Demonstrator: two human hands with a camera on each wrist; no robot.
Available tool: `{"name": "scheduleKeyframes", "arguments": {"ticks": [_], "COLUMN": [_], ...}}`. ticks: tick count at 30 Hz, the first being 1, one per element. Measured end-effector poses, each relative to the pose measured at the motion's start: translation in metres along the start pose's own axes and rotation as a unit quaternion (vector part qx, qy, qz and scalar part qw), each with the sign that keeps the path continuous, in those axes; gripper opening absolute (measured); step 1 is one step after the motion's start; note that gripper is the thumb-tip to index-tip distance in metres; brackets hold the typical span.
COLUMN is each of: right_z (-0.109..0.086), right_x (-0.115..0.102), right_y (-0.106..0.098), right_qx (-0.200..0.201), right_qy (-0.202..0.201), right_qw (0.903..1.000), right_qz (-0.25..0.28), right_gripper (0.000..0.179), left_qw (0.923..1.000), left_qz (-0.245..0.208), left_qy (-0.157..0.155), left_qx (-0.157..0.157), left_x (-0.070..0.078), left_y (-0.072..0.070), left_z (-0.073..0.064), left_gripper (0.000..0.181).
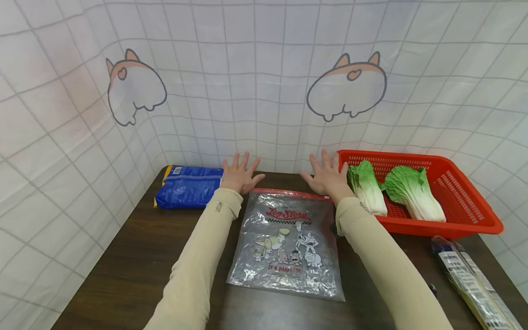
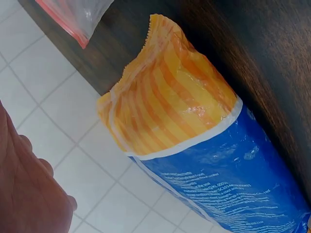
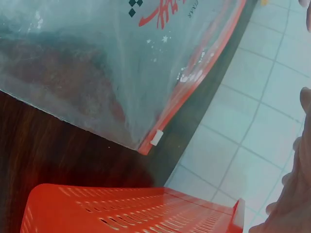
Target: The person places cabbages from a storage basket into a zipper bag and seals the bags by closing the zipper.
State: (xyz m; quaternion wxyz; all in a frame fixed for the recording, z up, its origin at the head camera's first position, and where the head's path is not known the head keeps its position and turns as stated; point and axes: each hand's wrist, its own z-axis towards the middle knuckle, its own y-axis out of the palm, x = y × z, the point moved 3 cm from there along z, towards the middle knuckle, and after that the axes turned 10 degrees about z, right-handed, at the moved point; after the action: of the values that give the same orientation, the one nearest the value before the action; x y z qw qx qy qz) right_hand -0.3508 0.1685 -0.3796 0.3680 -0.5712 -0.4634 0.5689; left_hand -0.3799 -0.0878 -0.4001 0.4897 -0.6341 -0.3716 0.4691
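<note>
Both hands are held out with fingers spread and nothing in them. The left hand is between a blue and yellow food packet and the upper left corner of a clear zip bag. The right hand is over the bag's upper right corner, beside a red plastic basket. Cartoon figures and red lettering cover the bag, which lies flat with its red zip edge at the far side. In the right wrist view a white slider sits at the zip's end. The left wrist view shows the packet's crimped yellow end.
Two napa cabbages, one at left and one at right, lie in the basket. Long clear-wrapped packages are at the right of the dark wooden table. A white gridded sheet hangs behind the table and along its sides.
</note>
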Motion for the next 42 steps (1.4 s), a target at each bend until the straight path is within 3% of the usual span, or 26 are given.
{"name": "scheduleKeyframes", "arguments": {"ticks": [4, 8, 13, 18, 23, 29, 36, 42], "right_z": [-0.001, -0.004, -0.012, -0.021, -0.03, -0.036, -0.036, -0.039], "right_x": [0.002, -0.002, -0.011, -0.014, -0.015, -0.013, -0.008, 0.001], "right_y": [0.003, 0.009, 0.025, 0.041, 0.048, 0.053, 0.063, 0.07], "right_qx": [0.0, 0.014, 0.038, 0.043, 0.021, 0.004, -0.016, -0.017], "right_qy": [-0.004, -0.022, -0.072, -0.088, -0.087, -0.094, -0.082, -0.066], "right_qw": [1.0, 0.9997, 0.9965, 0.9911, 0.9823, 0.9773, 0.9734, 0.9669], "right_qz": [-0.008, 0.001, 0.018, 0.09, 0.165, 0.19, 0.213, 0.246], "right_gripper": [0.074, 0.072, 0.064, 0.058, 0.056, 0.054, 0.055, 0.058], "left_qw": [0.9999, 0.9961, 0.978, 0.9629, 0.9578, 0.9558, 0.9492, 0.9239], "left_qz": [-0.01, -0.084, -0.2, -0.256, -0.277, -0.291, -0.306, -0.372], "left_qy": [0.004, 0.021, 0.057, 0.084, 0.077, 0.042, 0.054, 0.07], "left_qx": [-0.004, -0.011, -0.013, -0.009, -0.001, 0.006, 0.048, 0.054], "left_x": [0.004, 0.013, 0.028, 0.039, 0.042, 0.04, 0.039, 0.038], "left_y": [0.003, 0.015, 0.036, 0.049, 0.057, 0.062, 0.059, 0.058], "left_z": [0.003, 0.008, 0.012, 0.016, 0.019, 0.02, 0.016, 0.012], "left_gripper": [0.07, 0.073, 0.073, 0.062, 0.054, 0.051, 0.021, 0.011]}}
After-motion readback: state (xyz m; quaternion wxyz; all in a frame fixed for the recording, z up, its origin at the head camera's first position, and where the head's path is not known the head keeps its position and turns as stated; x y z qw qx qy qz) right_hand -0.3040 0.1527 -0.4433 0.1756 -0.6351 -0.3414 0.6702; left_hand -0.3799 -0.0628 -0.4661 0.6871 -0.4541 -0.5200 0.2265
